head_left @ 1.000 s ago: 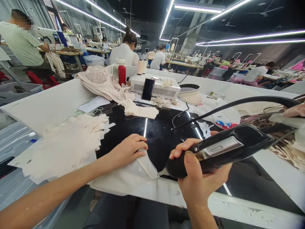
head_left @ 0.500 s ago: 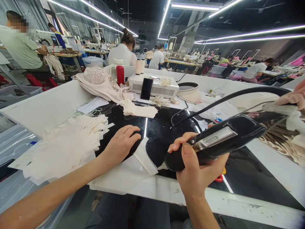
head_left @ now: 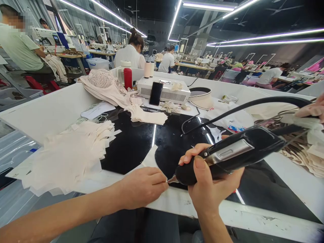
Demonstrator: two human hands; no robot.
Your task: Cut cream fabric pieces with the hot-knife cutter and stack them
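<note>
My right hand [head_left: 212,182] is wrapped round a black handheld tool [head_left: 243,148] with a silver lever, its narrow metal tip pointing left. Right at that tip, my left hand [head_left: 144,187] has its fingers pressed together over the lower end of a pale fabric piece [head_left: 151,158]. The upper part of this piece lies on the black board [head_left: 126,148]; its lower part is hidden under my fingers. A thick black cable arches from the back end of the tool. To the left lies a heap of pale fabric pieces [head_left: 68,155].
Behind the board stand a phone [head_left: 156,93], a white vented box [head_left: 174,94], a red bottle [head_left: 128,79] and beige garments [head_left: 101,84]. At right, another person's hand [head_left: 311,108] is near the cable and stacked fabric [head_left: 301,153]. People sit at sewing machines beyond.
My left hand has moved down and right from the board onto the fabric piece's lower end, and its fingers have closed. The tool has shifted slightly, and the other person's hand has moved a little lower.
</note>
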